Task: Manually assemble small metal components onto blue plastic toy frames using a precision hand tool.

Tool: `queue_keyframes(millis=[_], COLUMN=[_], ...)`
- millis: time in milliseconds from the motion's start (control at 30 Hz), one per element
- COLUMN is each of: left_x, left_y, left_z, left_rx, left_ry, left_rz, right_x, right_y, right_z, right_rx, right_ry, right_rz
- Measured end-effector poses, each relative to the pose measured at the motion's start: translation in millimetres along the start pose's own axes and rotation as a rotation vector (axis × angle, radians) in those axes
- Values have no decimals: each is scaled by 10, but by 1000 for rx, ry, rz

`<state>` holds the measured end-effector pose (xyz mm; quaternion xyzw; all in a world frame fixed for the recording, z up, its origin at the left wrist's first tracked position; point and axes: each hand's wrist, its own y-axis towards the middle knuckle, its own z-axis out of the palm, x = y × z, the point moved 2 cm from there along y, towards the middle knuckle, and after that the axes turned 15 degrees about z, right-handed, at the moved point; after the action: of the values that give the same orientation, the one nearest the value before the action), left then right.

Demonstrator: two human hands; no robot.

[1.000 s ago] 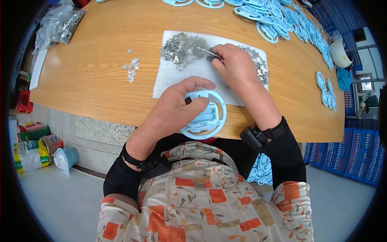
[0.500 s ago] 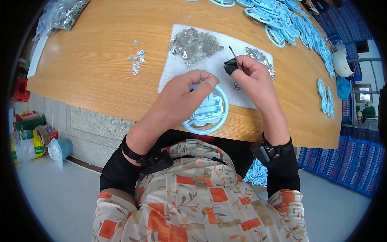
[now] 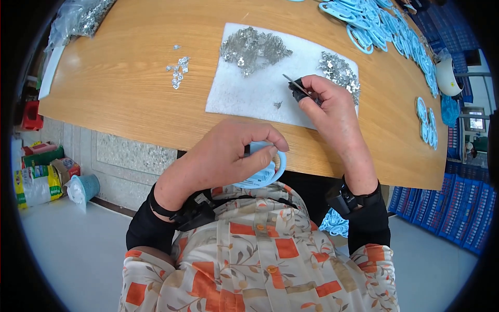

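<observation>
My left hand [image 3: 228,151] is closed on a light blue plastic steering-wheel-shaped part [image 3: 281,165], tilted near my body at the table's front edge. Its palm and fingers cover much of the part. Over the white foam sheet [image 3: 244,99], my right hand [image 3: 335,106] is closed around a thin metal tool [image 3: 294,83] pointing up and left; its exact kind is unclear. Black covering [image 3: 297,92] wraps the fingertips there. A few tiny metal pieces [image 3: 278,105] lie left of that hand. Heaps of small metal plates [image 3: 252,51] and silvery pieces [image 3: 339,73] rest on the sheet.
Several small clear or silvery pieces [image 3: 179,73] lie on the wooden table [image 3: 125,78]. A bag of metal parts [image 3: 86,23] sits at the far left. Many blue wheel parts [image 3: 364,26] are piled far right, and two lie nearer [image 3: 427,122]. Blue crates [image 3: 447,208] stand beyond.
My left hand has drawn the blue part down toward my body, off the sheet's edge. In my right hand the tool has tipped further left. The tiny pieces on the sheet show more clearly.
</observation>
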<state>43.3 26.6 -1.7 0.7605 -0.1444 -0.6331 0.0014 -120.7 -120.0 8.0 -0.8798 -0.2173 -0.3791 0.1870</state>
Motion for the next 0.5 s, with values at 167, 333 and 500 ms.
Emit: queue_keyframes(millis=[167, 333, 500], left_x=[51, 50, 87], left_y=[-82, -79, -50], left_z=[6, 7, 64], left_rx=[12, -11, -118], left_ry=[-14, -75, -41], left_rz=[-35, -113, 16], right_x=[88, 115, 100], right_y=[-47, -43, 172], right_z=[74, 193, -55], right_rx=[60, 92, -41], right_ry=[-104, -262, -7], right_rz=[-116, -190, -44])
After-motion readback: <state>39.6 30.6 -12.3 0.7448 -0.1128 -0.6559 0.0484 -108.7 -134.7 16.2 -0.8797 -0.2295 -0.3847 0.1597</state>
